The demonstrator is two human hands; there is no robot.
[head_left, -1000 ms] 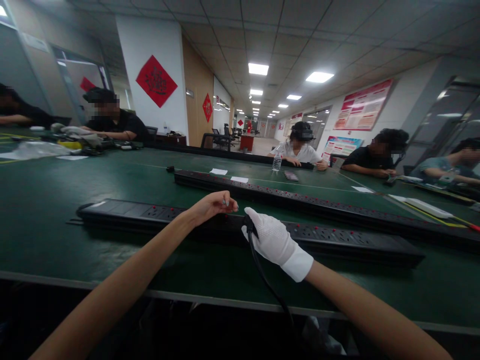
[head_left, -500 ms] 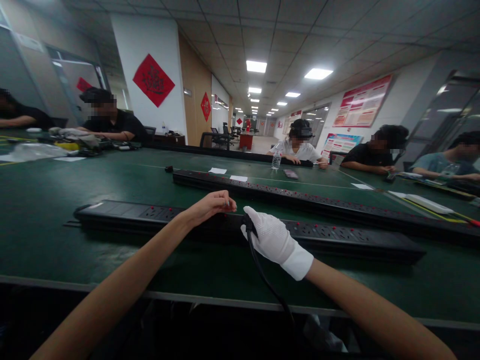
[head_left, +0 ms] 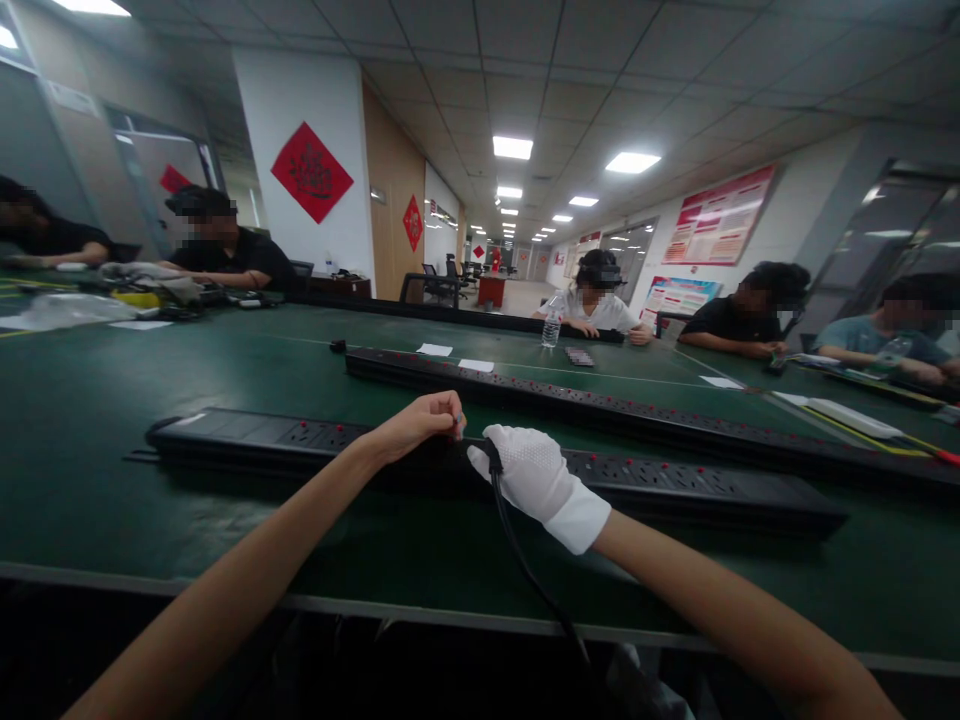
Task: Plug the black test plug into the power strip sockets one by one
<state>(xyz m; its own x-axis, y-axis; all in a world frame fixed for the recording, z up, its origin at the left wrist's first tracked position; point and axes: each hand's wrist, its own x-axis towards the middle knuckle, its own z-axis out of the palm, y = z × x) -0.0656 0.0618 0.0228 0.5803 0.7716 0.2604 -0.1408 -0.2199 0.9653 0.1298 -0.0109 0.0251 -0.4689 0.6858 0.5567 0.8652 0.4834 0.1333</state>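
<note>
A long black power strip [head_left: 247,432] with red switches lies across the green table in front of me. My left hand [head_left: 420,425], bare, is over its middle part with thumb and fingers pinched together; whether anything is between the fingertips I cannot make out. Just to the right, my right hand [head_left: 531,472] in a white dotted glove is closed around a black plug [head_left: 493,456]. From the plug a black cord [head_left: 529,572] runs down over the table's front edge. The glove hides most of the plug, and both hands cover the strip's middle sockets.
A second long power strip [head_left: 600,400] lies behind the first. Beyond it are white paper slips [head_left: 476,366], a water bottle [head_left: 551,328] and a small stack [head_left: 579,356]. Several people sit around the table. Plastic bags [head_left: 75,309] and parts lie at far left, a white strip [head_left: 855,418] at right.
My right hand has turned slightly and shifted a little left with the plug, closer to my left hand. The left fingers have curled inward more, and the view has tilted up slightly.
</note>
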